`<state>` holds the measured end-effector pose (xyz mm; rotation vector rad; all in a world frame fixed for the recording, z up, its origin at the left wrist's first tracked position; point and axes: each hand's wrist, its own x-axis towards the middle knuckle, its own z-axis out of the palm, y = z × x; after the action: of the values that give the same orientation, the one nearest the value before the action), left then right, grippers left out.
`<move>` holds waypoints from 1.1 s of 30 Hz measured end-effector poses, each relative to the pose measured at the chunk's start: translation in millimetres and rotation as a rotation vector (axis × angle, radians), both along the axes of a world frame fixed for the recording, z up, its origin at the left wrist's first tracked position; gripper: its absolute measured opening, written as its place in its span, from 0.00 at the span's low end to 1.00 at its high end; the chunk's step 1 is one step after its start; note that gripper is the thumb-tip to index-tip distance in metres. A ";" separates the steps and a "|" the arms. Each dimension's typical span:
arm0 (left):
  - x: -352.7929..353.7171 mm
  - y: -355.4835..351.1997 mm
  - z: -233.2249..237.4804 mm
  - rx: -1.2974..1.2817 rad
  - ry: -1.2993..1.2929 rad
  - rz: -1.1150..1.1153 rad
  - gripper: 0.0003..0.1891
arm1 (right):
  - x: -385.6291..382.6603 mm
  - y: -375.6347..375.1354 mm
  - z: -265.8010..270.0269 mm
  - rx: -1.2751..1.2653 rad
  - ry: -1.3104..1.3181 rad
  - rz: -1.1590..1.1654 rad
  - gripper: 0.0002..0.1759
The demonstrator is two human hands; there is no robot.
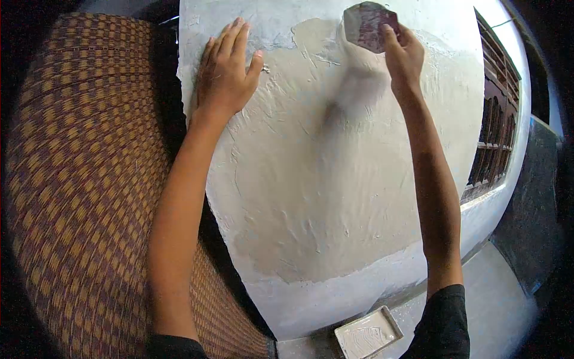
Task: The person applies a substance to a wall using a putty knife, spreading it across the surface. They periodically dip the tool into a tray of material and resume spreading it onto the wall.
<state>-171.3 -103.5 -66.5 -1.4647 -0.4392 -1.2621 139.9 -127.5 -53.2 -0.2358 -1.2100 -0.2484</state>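
Note:
My left hand [226,70] rests flat, fingers apart, on the upper left of a white wall [335,179] covered with a wide patch of wet beige plaster [311,197]. My right hand [403,57] is raised near the top of the wall and grips a small dark scraper blade [366,25] smeared with plaster, pressed against the wall surface. A smooth smeared streak runs down below the blade.
A brown and yellow woven chequered cloth [84,191] hangs to the left of the wall. A flat rectangular tray [368,334] with plaster residue lies on the grey ledge below. A dark wooden window grille [496,137] stands at the right, beside a dark stone slab [532,215].

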 end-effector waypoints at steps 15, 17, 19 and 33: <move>-0.5 -0.5 -1.6 -0.013 0.015 -0.002 0.27 | -6.0 0.1 -21.9 -0.062 -0.410 -0.415 0.20; 0.9 1.2 -4.0 -0.010 0.017 -0.008 0.27 | 11.2 6.0 -9.4 -0.056 -0.255 -0.301 0.21; -0.2 0.9 -5.0 -0.029 -0.002 0.018 0.29 | 25.3 -1.7 -3.5 -0.052 -0.112 -0.135 0.22; 1.5 1.5 -6.4 -0.042 -0.007 0.039 0.28 | 2.9 1.0 -29.6 -0.019 -0.417 -0.417 0.21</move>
<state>-169.8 -101.9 -72.9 -1.4810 -0.4993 -1.2337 142.8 -126.5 -82.9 -0.4701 -1.5700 -0.6738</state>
